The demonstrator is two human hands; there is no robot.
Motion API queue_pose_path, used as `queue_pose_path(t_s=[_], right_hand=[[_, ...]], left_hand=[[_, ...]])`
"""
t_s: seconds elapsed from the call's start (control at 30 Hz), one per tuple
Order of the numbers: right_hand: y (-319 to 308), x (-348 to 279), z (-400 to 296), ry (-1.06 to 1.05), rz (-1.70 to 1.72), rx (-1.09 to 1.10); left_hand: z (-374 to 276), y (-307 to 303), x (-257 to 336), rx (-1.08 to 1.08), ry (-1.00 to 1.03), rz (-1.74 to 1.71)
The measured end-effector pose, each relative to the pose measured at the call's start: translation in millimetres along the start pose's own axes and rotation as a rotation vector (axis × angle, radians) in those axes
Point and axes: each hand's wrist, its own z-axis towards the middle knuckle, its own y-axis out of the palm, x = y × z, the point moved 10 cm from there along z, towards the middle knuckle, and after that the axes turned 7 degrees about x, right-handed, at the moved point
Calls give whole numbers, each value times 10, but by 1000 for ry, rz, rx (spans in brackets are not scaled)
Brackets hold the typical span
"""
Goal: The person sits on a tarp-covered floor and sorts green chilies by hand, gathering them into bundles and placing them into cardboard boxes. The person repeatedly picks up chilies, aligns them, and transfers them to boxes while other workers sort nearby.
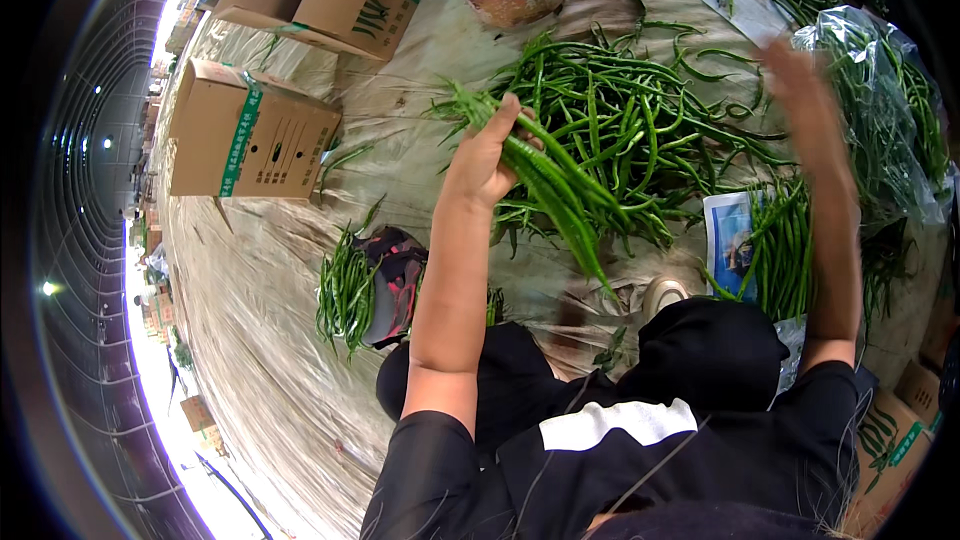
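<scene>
My left hand (491,154) is closed around a bundle of long green chili peppers (551,195), stem ends up and left, tips hanging toward my lap. The bundle is held over the left side of a loose pile of the same peppers (622,112) on the ground sheet. My right hand (791,67) is raised right of the pile, near a clear plastic bag of peppers (874,105); it is motion-blurred, so its fingers and any content cannot be made out. A neat bunch of peppers (780,262) lies by my right knee on a printed sheet (724,232).
Two cardboard cartons (247,135) (352,15) stand at the left and upper left. A worn pot (517,4) is at the top, beside a blurred dark shape. Another pepper bunch (349,292) lies against a dark and red item (394,277) near my left knee. More cartons (889,435) sit lower right.
</scene>
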Motion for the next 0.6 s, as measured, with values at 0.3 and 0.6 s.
queue_pose_path(t_s=[0.3, 0.6], right_hand=[[3165, -1304, -657, -343, -99, -846], [3838, -206, -478, -393, -481, -618]], left_hand=[[-647, 69, 1377, 75, 498, -109], [-1255, -1659, 1462, 536, 630, -415]])
